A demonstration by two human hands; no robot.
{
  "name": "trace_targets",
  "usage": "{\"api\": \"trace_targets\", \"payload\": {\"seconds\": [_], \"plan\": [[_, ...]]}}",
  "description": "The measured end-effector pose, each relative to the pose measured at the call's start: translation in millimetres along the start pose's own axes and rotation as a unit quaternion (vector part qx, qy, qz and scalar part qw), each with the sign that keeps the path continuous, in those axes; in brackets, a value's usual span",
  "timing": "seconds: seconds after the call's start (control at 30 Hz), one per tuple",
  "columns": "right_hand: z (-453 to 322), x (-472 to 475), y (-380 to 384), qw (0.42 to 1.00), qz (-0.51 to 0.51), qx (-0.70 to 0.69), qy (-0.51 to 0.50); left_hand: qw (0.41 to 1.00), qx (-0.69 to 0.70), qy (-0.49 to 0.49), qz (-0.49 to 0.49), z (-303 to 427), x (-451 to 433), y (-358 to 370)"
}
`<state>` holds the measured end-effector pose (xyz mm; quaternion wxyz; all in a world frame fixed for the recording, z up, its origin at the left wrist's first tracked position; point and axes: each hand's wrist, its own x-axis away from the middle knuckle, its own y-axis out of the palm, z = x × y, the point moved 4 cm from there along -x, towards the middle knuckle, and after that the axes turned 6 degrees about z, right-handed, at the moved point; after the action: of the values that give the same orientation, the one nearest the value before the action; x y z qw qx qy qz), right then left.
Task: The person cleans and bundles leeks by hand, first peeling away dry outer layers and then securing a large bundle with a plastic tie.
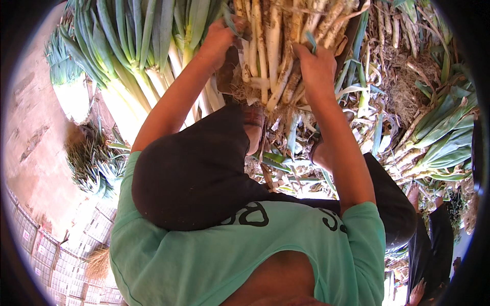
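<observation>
In front of me lies a bundle of soil-stained leeks or large green onions (273, 49), with their roots towards my feet. My left hand (221, 40) is at the bundle's left side, its fingers closed on a narrow green strip (229, 21). At the right side, my right hand (317, 70) pinches a short blue-green strip end (311, 40) between thumb and fingers. Whether both belong to one tie passing under the bundle is hidden. Dry outer skins and brown roots cling to the stalks.
Cleaned leeks (126, 76) with white stalks lie to the left, near another bundle (71, 88). Leaf scraps (287, 168) litter the ground around my feet. Untrimmed leeks (432, 141) lie right. Plastic crates (72, 264) stand lower left; another person's legs (428, 244) show lower right.
</observation>
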<state>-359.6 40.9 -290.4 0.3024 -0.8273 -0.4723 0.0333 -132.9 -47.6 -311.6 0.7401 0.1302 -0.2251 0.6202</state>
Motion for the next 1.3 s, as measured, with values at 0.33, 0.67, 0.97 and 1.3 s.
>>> {"api": "trace_targets", "payload": {"seconds": [0.33,0.67,0.97,1.3], "plan": [[28.1,-65.2,-86.5,0.892,0.016,-0.364,0.269,0.999,0.012,0.035,0.014,30.6,-9.6,-28.8],[-61.2,24.1,-37.3,0.983,-0.152,-0.011,-0.103,0.971,-0.121,0.056,-0.199,81.8,73.0,72.6],[18.8,8.7,0.2,0.985,-0.172,0.012,0.022,0.989,-0.04,0.032,-0.138,-11.7,16.2,107.9],[-36.5,27.5,-44.3,0.968,-0.214,-0.048,0.124,0.99,0.059,-0.05,-0.119,3.8,41.1,94.5]]}}
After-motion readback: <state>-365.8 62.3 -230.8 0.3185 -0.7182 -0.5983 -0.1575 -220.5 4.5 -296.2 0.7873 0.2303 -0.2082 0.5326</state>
